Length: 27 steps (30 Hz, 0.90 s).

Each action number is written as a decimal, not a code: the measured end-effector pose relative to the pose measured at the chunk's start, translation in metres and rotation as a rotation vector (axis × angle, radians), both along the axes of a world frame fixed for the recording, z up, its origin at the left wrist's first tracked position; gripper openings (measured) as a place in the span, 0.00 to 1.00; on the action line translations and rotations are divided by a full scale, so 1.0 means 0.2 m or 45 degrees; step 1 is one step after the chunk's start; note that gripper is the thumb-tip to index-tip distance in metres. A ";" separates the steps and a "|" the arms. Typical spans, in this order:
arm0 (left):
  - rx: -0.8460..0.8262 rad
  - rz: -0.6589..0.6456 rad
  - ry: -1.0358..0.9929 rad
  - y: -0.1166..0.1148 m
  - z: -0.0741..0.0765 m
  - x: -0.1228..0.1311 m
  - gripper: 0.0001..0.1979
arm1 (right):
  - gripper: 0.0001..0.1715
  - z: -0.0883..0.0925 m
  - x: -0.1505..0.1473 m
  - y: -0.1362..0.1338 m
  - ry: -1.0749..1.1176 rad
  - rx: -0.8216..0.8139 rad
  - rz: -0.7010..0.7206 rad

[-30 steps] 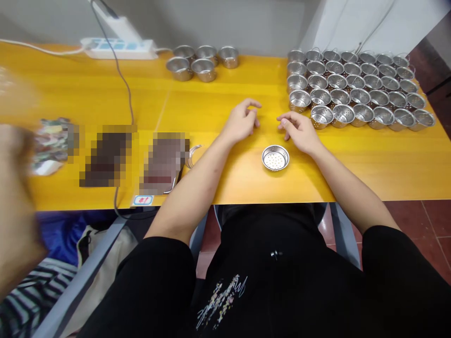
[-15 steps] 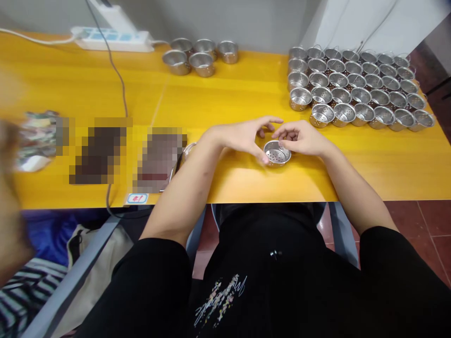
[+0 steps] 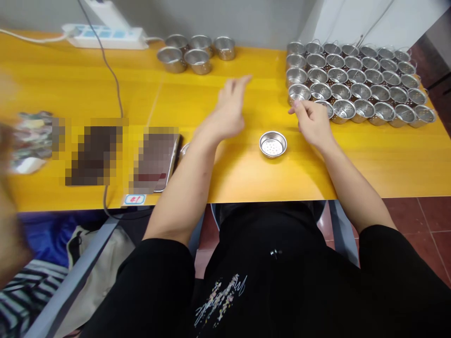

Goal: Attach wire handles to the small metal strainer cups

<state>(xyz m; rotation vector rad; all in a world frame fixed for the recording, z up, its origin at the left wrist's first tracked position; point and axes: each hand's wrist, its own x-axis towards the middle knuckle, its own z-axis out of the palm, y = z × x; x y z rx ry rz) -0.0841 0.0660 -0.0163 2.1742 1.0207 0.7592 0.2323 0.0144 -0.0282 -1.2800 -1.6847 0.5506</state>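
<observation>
A small round steel strainer basket (image 3: pixel 273 151) with a perforated bottom stands upright on the yellow table in front of me, touched by neither hand. My left hand (image 3: pixel 230 105) is in the air to its upper left, fingers stretched out toward the back of the table, holding nothing. My right hand (image 3: pixel 313 123) is to its upper right, by the front left corner of the block of baskets (image 3: pixel 343 112). Its fingers are curled with thumb and forefinger close together; whether something thin is between them I cannot make out.
Several steel cups (image 3: pixel 198 65) stand at the back, near a white power strip (image 3: pixel 105 37). On the left lie two blurred-out dark flat things (image 3: pixel 155 159) and a grey cable (image 3: pixel 114 77). Another person's blurred arm (image 3: pixel 12 211) is at the far left.
Both hands have come away from the basket, which stays on the table. My left hand has moved up and left, straightening its fingers; my right hand has moved right toward the block of baskets.
</observation>
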 end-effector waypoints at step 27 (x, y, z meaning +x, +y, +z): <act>-0.412 -0.204 -0.095 -0.08 0.08 0.12 0.29 | 0.31 0.09 0.08 -0.04 -0.169 -0.421 0.621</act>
